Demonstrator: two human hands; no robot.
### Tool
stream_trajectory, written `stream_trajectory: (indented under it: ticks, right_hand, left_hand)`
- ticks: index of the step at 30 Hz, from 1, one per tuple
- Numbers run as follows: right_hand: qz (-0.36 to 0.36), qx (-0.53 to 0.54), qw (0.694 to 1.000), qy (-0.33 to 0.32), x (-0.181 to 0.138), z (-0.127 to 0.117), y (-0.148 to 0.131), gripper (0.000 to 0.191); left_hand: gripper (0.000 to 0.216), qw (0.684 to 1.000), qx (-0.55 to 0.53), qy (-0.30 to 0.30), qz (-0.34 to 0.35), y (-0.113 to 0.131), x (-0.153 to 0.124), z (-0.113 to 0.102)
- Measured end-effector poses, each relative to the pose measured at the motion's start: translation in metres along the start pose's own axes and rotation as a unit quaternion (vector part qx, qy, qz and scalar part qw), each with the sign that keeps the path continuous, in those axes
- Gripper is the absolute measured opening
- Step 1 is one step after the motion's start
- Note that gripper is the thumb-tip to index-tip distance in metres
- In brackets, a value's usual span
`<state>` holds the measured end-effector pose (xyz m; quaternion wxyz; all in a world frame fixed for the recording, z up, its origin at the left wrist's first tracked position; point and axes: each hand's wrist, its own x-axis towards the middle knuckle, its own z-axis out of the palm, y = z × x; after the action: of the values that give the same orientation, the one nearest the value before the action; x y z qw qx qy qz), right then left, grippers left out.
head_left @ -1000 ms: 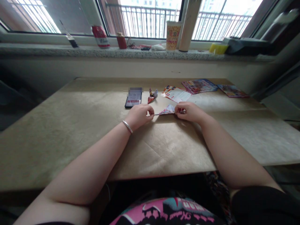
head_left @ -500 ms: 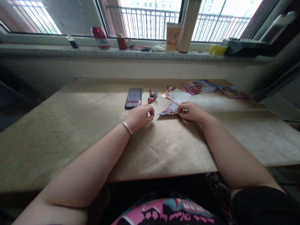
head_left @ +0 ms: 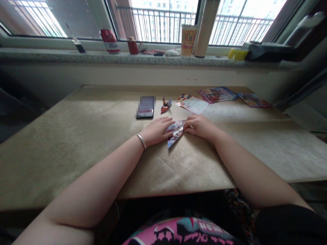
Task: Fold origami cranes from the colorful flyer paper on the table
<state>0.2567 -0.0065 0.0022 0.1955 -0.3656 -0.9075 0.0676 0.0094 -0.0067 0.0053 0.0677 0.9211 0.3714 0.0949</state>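
Note:
A triangle of folded, colourfully printed paper lies on the table between my hands, one corner pointing toward me. My left hand, a silver bangle at its wrist, rests flat on the paper's left part with the fingers stretched out. At the right edge, the thumb and fingers of my right hand pinch the paper. Just beyond my left hand stands a small folded paper figure, red and grey. Left of that figure lies a phone with its picture blurred out.
Printed sheets lie beyond my right hand, with a pile of colourful leaflets and another leaflet farther right. On the stone windowsill are a red can, a patterned paper cup and a yellow block.
The folded paper has come nearer to me and turned, one corner now facing me. My left hand has opened out onto it. My right hand has shifted left with the paper.

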Motion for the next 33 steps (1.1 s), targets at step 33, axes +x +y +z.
stream_trajectory:
  ticks: [33]
  right_hand:
    - [0.092, -0.094, 0.989, -0.066, 0.000, 0.000, -0.022, 0.084]
  left_hand:
    - [0.043, 0.997, 0.060, 0.031, -0.023, 0.003, -0.001, -0.001]
